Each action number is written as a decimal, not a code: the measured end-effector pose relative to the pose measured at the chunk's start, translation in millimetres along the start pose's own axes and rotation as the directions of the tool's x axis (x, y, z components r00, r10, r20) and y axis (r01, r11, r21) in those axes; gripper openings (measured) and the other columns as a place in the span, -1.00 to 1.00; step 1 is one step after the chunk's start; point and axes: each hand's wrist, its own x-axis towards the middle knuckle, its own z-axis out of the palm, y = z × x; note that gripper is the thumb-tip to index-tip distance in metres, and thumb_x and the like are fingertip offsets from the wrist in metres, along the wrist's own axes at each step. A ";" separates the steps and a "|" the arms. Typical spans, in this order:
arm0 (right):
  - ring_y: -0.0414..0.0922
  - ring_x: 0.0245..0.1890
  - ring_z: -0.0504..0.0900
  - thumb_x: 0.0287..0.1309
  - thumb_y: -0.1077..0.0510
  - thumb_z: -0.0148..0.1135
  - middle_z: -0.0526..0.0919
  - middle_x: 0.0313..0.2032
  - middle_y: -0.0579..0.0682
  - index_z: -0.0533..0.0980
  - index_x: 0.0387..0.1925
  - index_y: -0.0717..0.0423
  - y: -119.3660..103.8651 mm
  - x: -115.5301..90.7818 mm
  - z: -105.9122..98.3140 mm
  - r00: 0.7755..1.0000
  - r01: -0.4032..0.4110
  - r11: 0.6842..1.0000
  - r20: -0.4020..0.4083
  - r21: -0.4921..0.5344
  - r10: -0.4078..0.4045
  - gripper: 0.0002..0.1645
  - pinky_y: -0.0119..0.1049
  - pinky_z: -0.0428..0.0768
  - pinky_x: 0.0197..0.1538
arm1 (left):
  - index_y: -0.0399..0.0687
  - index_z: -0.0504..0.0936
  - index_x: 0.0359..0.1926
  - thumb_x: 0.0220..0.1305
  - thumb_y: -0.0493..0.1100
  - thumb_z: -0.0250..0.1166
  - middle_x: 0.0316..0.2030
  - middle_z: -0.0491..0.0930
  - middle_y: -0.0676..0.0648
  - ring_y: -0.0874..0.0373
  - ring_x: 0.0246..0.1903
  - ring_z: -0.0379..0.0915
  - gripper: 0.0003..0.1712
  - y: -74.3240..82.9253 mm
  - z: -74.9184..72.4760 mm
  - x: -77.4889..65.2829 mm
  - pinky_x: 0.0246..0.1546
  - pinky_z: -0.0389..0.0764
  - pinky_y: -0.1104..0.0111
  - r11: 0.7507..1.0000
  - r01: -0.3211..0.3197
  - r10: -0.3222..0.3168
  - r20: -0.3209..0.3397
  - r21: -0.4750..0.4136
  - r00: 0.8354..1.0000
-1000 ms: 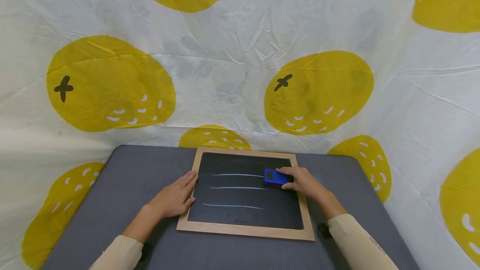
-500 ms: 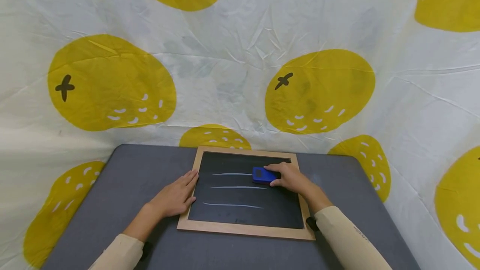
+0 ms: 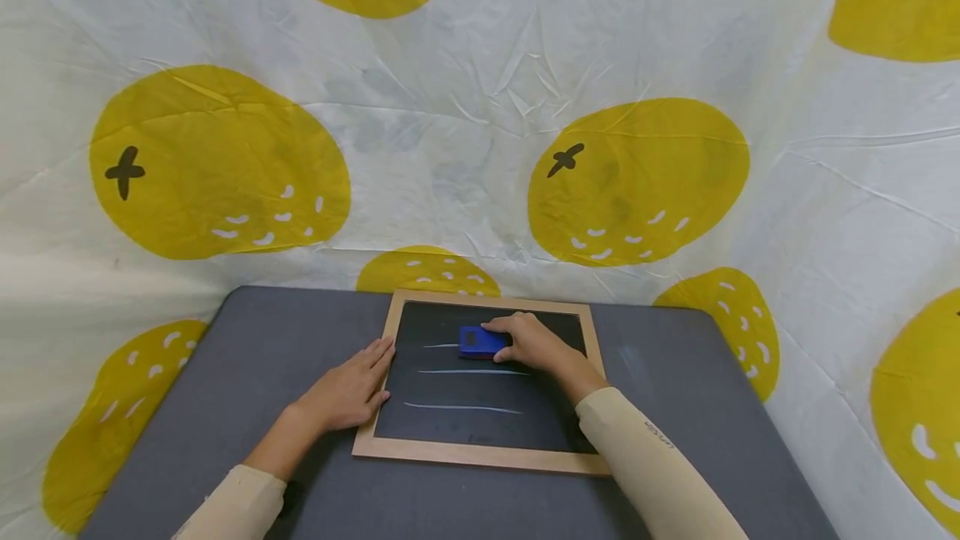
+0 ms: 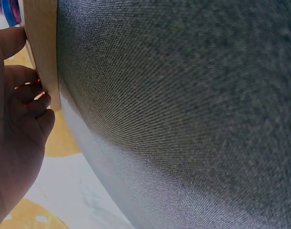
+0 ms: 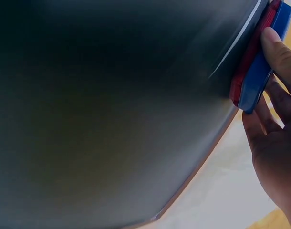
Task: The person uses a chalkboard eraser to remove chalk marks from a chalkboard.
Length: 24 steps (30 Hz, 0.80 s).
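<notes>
Blue eraser (image 3: 478,343), red along its underside, sits on the upper part of the chalkboard (image 3: 465,427), where the top white line (image 3: 441,346) breaks off. I judge it light and firm, with a softer pad, easiest held by opposite edges. I see the right hand (image 3: 531,342) pinching it between thumb and fingers, while the left hand (image 3: 348,390), fingers extended, touches the wooden frame (image 3: 480,454). The right sleeve (image 3: 652,457) hides the frame's lower right corner; two longer white lines (image 3: 472,372) lie nearer.
</notes>
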 end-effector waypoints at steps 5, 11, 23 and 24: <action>0.07 0.28 0.60 0.14 0.02 0.54 0.63 0.29 0.07 0.55 0.36 0.03 -10.2 13.9 6.6 1.000 -0.025 1.000 0.009 -0.007 0.025 -0.26 0.01 0.53 0.35 | -0.41 0.16 0.55 0.49 0.00 0.18 0.58 0.10 -0.33 -0.23 0.57 0.06 -0.17 0.4 -0.7 0.1 0.50 0.27 -0.04 1.000 0.008 -0.008 -0.001 -0.011 1.000; 0.07 0.27 0.58 0.17 -0.01 0.52 0.62 0.31 0.03 0.54 0.37 0.00 -28.9 28.7 11.4 0.998 -0.051 0.999 0.027 -0.017 0.051 -0.26 0.01 0.50 0.36 | -0.41 0.15 0.55 0.50 0.00 0.18 0.58 0.09 -0.34 -0.24 0.56 0.07 -0.17 -0.6 0.0 0.4 0.49 0.29 -0.04 1.000 0.001 -0.001 -0.011 -0.017 1.000; -0.03 0.38 0.52 0.22 -0.07 0.47 0.57 0.37 -0.02 0.48 0.43 -0.08 -65.3 62.8 23.8 0.993 -0.093 0.992 0.062 -0.090 0.099 -0.24 -0.09 0.44 0.45 | -0.43 0.15 0.55 0.49 -0.01 0.19 0.58 0.07 -0.35 -0.25 0.56 0.06 -0.16 -1.6 2.3 0.9 0.49 0.29 -0.04 1.000 -0.001 0.000 -0.023 -0.027 1.000; -0.03 0.38 0.52 0.22 -0.07 0.47 0.57 0.36 -0.03 0.49 0.43 -0.09 -67.9 65.1 25.0 0.992 -0.102 0.991 0.063 -0.088 0.107 -0.24 -0.10 0.44 0.45 | -0.43 0.15 0.55 0.49 -0.01 0.19 0.59 0.07 -0.35 -0.25 0.56 0.06 -0.16 -1.5 2.7 0.5 0.48 0.29 -0.04 1.000 -0.001 0.000 -0.024 -0.029 1.000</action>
